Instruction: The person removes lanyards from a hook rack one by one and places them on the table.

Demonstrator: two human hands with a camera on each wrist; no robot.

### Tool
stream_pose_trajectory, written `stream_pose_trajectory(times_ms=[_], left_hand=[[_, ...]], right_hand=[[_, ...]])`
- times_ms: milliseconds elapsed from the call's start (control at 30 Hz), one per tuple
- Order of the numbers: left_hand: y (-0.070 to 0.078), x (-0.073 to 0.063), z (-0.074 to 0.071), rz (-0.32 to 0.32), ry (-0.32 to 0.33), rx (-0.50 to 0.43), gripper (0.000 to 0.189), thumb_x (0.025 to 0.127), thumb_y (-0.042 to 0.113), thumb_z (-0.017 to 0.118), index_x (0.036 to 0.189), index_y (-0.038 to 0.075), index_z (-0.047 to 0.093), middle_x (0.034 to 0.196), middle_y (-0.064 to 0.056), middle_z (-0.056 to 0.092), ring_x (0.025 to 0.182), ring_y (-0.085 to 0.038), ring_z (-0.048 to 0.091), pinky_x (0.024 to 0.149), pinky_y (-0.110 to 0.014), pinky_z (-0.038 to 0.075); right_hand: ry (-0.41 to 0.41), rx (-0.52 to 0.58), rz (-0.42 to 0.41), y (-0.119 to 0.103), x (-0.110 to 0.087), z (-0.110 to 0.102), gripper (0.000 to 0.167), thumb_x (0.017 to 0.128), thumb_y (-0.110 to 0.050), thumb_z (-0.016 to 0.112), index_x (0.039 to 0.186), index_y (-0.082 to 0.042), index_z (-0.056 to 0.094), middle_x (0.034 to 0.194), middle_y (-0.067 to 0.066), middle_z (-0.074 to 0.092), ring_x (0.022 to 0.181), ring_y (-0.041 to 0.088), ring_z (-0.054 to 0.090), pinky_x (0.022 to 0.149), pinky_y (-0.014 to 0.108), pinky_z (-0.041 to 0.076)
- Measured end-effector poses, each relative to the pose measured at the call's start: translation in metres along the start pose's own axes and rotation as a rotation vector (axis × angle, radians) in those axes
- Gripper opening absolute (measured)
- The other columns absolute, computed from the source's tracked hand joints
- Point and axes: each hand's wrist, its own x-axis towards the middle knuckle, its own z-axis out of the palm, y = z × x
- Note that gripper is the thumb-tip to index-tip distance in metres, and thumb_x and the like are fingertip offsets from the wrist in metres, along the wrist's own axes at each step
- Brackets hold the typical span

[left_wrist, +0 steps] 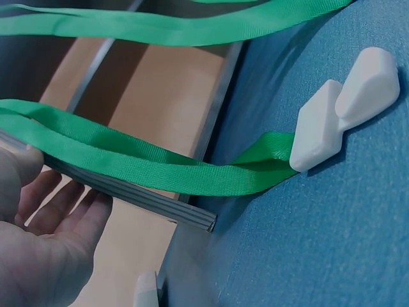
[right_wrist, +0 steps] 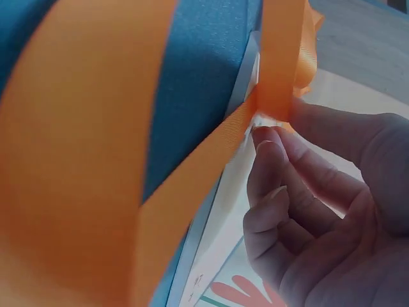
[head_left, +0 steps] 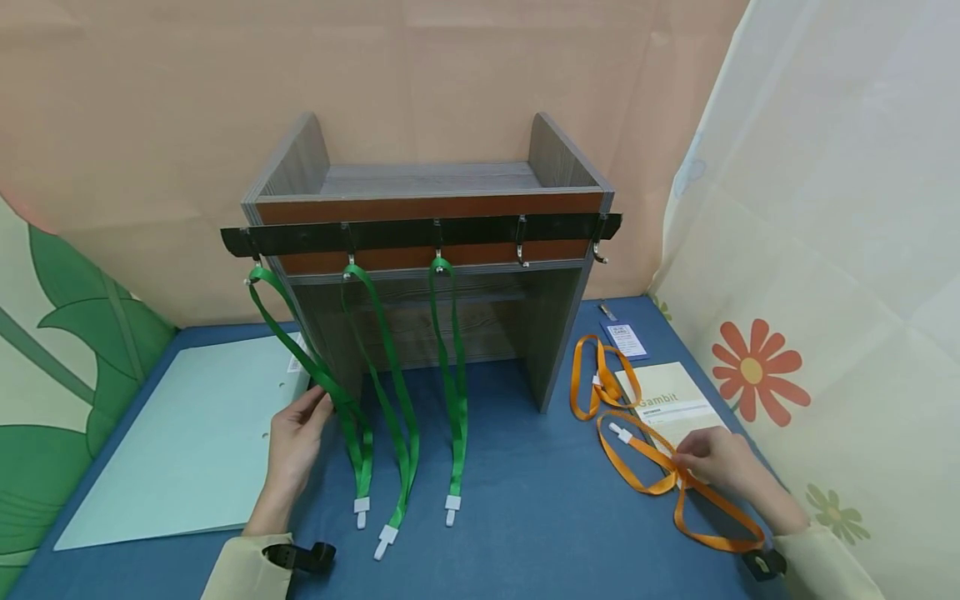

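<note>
Three green lanyards hang from the left hooks of a black rail [head_left: 390, 233], each with a white plastic clip at its lower end. At the leftmost green lanyard [head_left: 300, 354], my left hand [head_left: 295, 437] pinches the strap about halfway down between thumb and fingers. That lanyard's white clip [left_wrist: 339, 115] hangs close over the blue cloth in the left wrist view. On the right, my right hand [head_left: 723, 458] pinches an orange lanyard [head_left: 716, 500] between thumb and fingertips, its loops spreading over the cloth. A second orange lanyard [head_left: 577, 379] lies just behind it.
The rail runs across the front of a grey wooden shelf [head_left: 566, 333]; its two right hooks [head_left: 522, 254] hold nothing. A booklet [head_left: 678, 396] lies partly under the orange straps, a small card [head_left: 625, 340] behind it. A large pale green folder [head_left: 180, 442] lies at left on the blue cloth.
</note>
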Motion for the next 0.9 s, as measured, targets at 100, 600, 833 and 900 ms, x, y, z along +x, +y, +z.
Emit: stream_pose_trajectory(times_ms=[100,600,833,900], left_hand=[[0.005,-0.002,-0.001,0.005,-0.01,-0.001,0.032,0.097,0.016,0.058,0.124,0.0,0.062,0.106,0.003,0.067,0.091,-0.004,0.061,0.078,-0.016,0.048],[-0.001,0.0,-0.001,0.024,-0.008,-0.023,0.033,0.097,0.02,0.059,0.123,0.001,0.064,0.106,0.002,0.067,0.092,-0.008,0.062,0.079,-0.018,0.048],[0.007,-0.002,-0.002,0.029,-0.012,-0.02,0.029,0.097,0.013,0.058,0.121,-0.001,0.064,0.102,0.005,0.067,0.087,-0.005,0.061,0.077,-0.017,0.048],[0.015,-0.004,-0.002,0.042,-0.021,-0.015,0.029,0.097,0.011,0.058,0.121,-0.004,0.063,0.101,0.004,0.067,0.086,-0.005,0.061,0.076,-0.016,0.048]], right_hand=[[-0.013,0.001,0.014,-0.002,0.002,0.0,0.024,0.081,-0.029,0.078,0.086,-0.007,0.071,0.072,0.0,0.064,0.06,0.016,0.055,0.054,0.031,0.048],[0.151,0.004,-0.343,-0.103,-0.002,-0.023,0.025,0.085,-0.032,0.074,0.096,-0.01,0.072,0.081,-0.005,0.066,0.07,0.013,0.058,0.058,0.028,0.05],[0.282,0.104,-0.647,-0.18,0.006,-0.024,0.014,0.084,-0.02,0.075,0.096,-0.013,0.072,0.082,-0.012,0.065,0.066,0.005,0.058,0.058,0.025,0.051],[0.318,0.127,-0.711,-0.201,0.007,-0.024,0.015,0.084,-0.018,0.076,0.097,-0.013,0.072,0.085,-0.011,0.066,0.068,0.004,0.058,0.058,0.025,0.051]])
